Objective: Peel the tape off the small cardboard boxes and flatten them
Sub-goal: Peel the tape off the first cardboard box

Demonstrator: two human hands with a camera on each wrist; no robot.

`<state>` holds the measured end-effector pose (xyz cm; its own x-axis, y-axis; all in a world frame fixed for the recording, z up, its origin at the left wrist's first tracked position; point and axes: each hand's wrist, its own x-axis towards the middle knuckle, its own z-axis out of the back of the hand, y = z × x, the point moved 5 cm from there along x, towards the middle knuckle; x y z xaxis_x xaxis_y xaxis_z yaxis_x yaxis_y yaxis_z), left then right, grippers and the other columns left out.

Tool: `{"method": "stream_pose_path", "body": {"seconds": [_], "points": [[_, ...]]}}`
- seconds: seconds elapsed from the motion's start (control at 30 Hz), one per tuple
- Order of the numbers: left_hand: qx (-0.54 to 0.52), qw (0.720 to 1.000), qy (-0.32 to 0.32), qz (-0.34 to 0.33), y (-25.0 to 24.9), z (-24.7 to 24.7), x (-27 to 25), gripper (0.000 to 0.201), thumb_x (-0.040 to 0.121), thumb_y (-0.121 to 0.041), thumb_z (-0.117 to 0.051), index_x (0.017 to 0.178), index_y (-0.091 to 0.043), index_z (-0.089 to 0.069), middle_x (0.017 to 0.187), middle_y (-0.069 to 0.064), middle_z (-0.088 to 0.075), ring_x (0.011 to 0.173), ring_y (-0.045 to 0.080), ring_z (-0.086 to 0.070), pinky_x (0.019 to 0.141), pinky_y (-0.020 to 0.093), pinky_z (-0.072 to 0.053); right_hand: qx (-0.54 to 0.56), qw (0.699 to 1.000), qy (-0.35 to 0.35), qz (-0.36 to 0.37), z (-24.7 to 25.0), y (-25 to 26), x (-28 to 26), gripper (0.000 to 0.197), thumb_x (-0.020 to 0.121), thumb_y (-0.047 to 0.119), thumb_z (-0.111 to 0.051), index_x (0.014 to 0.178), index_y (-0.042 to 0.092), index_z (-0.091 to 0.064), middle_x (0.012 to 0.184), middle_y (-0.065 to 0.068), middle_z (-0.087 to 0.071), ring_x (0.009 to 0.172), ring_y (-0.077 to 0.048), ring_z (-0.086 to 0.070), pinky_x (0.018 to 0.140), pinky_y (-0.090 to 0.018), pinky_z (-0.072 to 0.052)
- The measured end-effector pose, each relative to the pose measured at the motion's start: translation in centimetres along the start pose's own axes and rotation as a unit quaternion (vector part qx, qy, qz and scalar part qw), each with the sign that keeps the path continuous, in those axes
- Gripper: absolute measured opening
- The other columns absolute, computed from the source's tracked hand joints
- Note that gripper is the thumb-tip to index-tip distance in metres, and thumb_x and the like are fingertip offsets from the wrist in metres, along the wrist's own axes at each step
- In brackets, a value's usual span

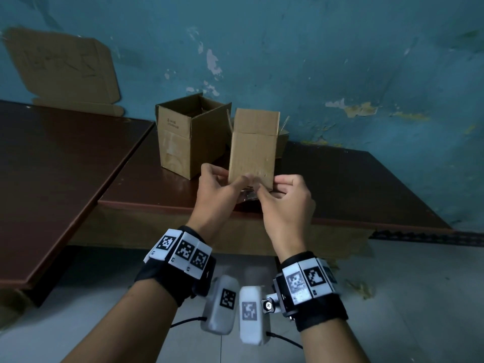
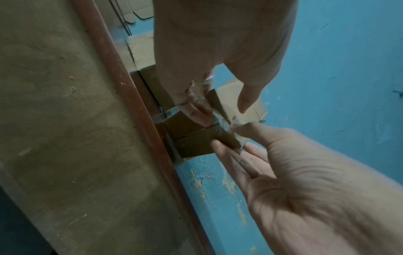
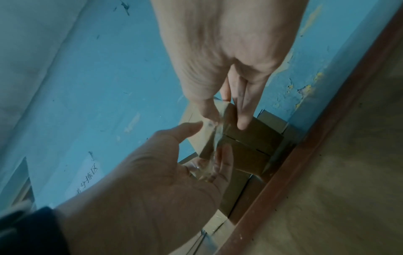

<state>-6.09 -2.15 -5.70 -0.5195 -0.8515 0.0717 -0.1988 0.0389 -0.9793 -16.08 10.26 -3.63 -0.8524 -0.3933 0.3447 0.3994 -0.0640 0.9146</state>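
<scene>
Both hands grip box [image 1: 252,155] — thumbs pinching clear tape [image 2: 220,119].

open box [image 1: 190,137] left, wall [image 1: 340,61] behind

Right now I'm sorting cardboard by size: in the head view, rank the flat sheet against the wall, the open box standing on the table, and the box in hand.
1. flat sheet
2. open box
3. held box, though being nearer the camera, it may match the open box.
</scene>
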Motion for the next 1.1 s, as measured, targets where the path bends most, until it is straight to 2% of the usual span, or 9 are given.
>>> {"method": "stream_pose_path", "body": {"seconds": [0.13, 0.3, 0.47, 0.6, 0.7, 0.8, 0.9, 1.0, 1.1], "points": [[0.009, 1.0, -0.03, -0.005, 0.3, 0.4, 0.4, 0.054, 0.087, -0.031, -0.089, 0.119, -0.014, -0.049, 0.12, 0.013, -0.065, 0.104, 0.026, -0.076, 0.087, 0.051, -0.066, -0.016, 1.0, 0.004, 0.014, -0.3, 0.1, 0.0, 0.034, 0.088, 0.018, -0.087, 0.115, 0.016, -0.066, 0.104, 0.003, -0.074, 0.075, 0.008, -0.068, 0.062, -0.008, -0.054], [0.023, 0.999, -0.027, -0.013, 0.5, 0.7, 0.7, 0.058, 0.082, -0.033, -0.093, 0.123, -0.025, -0.051, 0.118, 0.012, -0.068, 0.102, 0.028, -0.077, 0.085, 0.054, -0.066, -0.017, 1.0, 0.008, 0.014, -0.2, -0.1, 0.1, 0.031, 0.09, 0.014, -0.084, 0.113, 0.018, -0.064, 0.11, -0.003, -0.076, 0.078, 0.008, -0.067, 0.063, -0.006, -0.053], [0.043, 0.999, -0.022, -0.019, 0.9, 0.7, 1.0, 0.067, 0.082, -0.037, -0.093, 0.133, -0.026, -0.051, 0.118, 0.011, -0.068, 0.1, 0.026, -0.078, 0.084, 0.052, -0.067, -0.021, 1.0, 0.009, 0.008, -0.1, -0.3, 0.3, 0.027, 0.095, 0.013, -0.079, 0.117, 0.019, -0.064, 0.119, -0.006, -0.075, 0.084, 0.004, -0.065, 0.066, -0.004, -0.051], [0.053, 0.998, -0.017, -0.031, 1.1, 0.8, 1.3, 0.074, 0.077, -0.044, -0.094, 0.134, -0.027, -0.05, 0.119, 0.01, -0.068, 0.103, 0.025, -0.077, 0.084, 0.05, -0.067, -0.053, 0.998, 0.006, 0.02, -0.2, -0.1, 0.1, 0.024, 0.097, 0.014, -0.076, 0.115, 0.018, -0.06, 0.109, 0.0, -0.072, 0.079, 0.009, -0.06, 0.064, -0.004, -0.05], [0.068, 0.997, -0.011, -0.038, 1.1, 0.9, 1.3, 0.087, 0.06, -0.067, -0.09, 0.13, -0.035, -0.05, 0.123, 0.009, -0.064, 0.105, 0.026, -0.075, 0.082, 0.047, -0.067, -0.077, 0.996, -0.005, 0.036, -0.1, 0.3, -0.1, 0.021, 0.095, 0.014, -0.074, 0.106, 0.018, -0.057, 0.094, 0.003, -0.073, 0.072, 0.001, -0.067, 0.056, -0.013, -0.051], [0.075, 0.996, -0.001, -0.046, 1.3, 0.8, 1.4, 0.083, 0.062, -0.065, -0.09, 0.129, -0.036, -0.05, 0.125, 0.01, -0.059, 0.106, 0.027, -0.074, 0.08, 0.045, -0.068, -0.106, 0.993, -0.015, 0.057, -0.1, 0.6, -0.2, 0.019, 0.092, 0.016, -0.074, 0.099, 0.018, -0.057, 0.077, 0.003, -0.071, 0.063, -0.004, -0.065, 0.049, -0.014, -0.044], [0.084, 0.995, 0.002, -0.05, 1.6, 0.8, 1.6, 0.082, 0.058, -0.07, -0.087, 0.125, -0.042, -0.049, 0.124, 0.009, -0.059, 0.106, 0.028, -0.074, 0.082, 0.046, -0.067, -0.151, 0.986, -0.017, 0.067, -0.2, 0.6, -0.1, 0.017, 0.093, 0.024, -0.075, 0.096, 0.018, -0.06, 0.074, 0.003, -0.067, 0.064, -0.013, -0.063, 0.055, -0.029, -0.048], [0.099, 0.993, 0.003, -0.056, 1.7, 0.8, 1.7, 0.077, 0.054, -0.076, -0.085, 0.117, -0.05, -0.049, 0.123, 0.006, -0.058, 0.107, 0.029, -0.072, 0.085, 0.05, -0.066, -0.185, 0.981, -0.01, 0.058, -0.2, 0.6, 0.0, 0.017, 0.096, 0.029, -0.073, 0.096, 0.016, -0.062, 0.068, 0.011, -0.055, 0.059, -0.005, -0.051, 0.058, -0.03, -0.039], [0.096, 0.994, 0.005, -0.057, 1.9, 0.8, 1.9, 0.071, 0.054, -0.076, -0.086, 0.112, -0.056, -0.049, 0.124, 0.005, -0.057, 0.109, 0.03, -0.071, 0.087, 0.05, -0.066, -0.202, 0.977, -0.01, 0.061, -0.1, 0.7, -0.1, 0.017, 0.098, 0.028, -0.07, 0.1, 0.013, -0.062, 0.073, 0.006, -0.057, 0.063, -0.012, -0.05, 0.053, -0.03, -0.031]]}}
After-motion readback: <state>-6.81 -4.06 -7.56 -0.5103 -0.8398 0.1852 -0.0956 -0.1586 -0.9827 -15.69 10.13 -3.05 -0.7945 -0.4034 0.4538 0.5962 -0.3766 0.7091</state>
